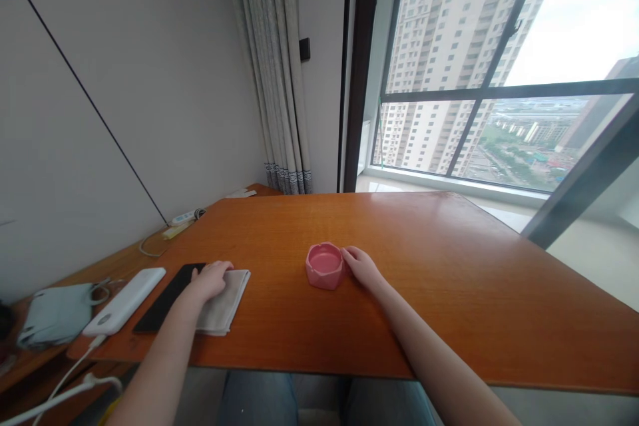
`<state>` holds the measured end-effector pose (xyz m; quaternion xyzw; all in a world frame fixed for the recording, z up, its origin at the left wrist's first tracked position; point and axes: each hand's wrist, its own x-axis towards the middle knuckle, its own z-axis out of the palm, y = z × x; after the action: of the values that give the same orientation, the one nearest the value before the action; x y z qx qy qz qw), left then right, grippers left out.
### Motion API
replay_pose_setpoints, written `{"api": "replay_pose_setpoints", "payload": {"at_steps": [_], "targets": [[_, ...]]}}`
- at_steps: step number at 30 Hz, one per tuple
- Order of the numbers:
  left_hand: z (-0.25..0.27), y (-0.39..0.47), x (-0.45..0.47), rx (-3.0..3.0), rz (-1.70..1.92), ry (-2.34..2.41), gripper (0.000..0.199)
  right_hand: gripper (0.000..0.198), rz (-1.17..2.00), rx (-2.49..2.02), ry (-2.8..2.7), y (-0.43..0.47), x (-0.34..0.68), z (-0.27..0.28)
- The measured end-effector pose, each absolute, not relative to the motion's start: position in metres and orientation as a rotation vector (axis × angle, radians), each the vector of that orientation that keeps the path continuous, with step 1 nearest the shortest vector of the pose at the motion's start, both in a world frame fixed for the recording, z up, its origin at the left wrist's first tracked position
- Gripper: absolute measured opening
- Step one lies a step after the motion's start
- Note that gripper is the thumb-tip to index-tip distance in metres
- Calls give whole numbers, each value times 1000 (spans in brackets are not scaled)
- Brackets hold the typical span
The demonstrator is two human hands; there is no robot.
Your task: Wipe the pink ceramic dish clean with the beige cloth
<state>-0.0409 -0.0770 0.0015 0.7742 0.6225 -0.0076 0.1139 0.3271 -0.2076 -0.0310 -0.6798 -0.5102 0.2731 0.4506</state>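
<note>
A pink ashtray [324, 273], faceted and with a round hollow, stands upright on the wooden table. My right hand [363, 267] is at its right side, fingertips closed against the rim; the far fingers are partly hidden. To the left lies a folded light grey cloth [222, 309]. Over the cloth's far end is my left hand [213, 279], fingers curled onto it and the thumb to the left. A flat black object [170, 299], perhaps a phone or tablet, lies beside the cloth, partly covered by my left forearm.
A white power bank [124, 301] with a cable plugged in lies at the left edge of the table [449, 293]. Beyond it is a grey-blue pouch [60, 313]. A power strip [184, 217] sits by the wall. Behind the table are a curtain [274, 66] and a window.
</note>
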Motion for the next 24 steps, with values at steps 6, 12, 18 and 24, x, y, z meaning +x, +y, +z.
{"api": "replay_pose_setpoints", "payload": {"at_steps": [6, 12, 18, 24], "targets": [[15, -90, -32, 2370, -107, 1706, 4, 33, 596, -1661, -1198, -206, 333, -34], [59, -111, -3, 2399, -70, 1439, 26, 31, 435, -1493, -1137, -207, 337, -28], [113, -140, 56, 2269, -53, 735, 20, 50, 956, -1031, -1080, -219, 326, -6], [98, -141, 130, 2199, 300, 506, 34, 62, 1578, -763, -1076, -238, 323, 5]]}}
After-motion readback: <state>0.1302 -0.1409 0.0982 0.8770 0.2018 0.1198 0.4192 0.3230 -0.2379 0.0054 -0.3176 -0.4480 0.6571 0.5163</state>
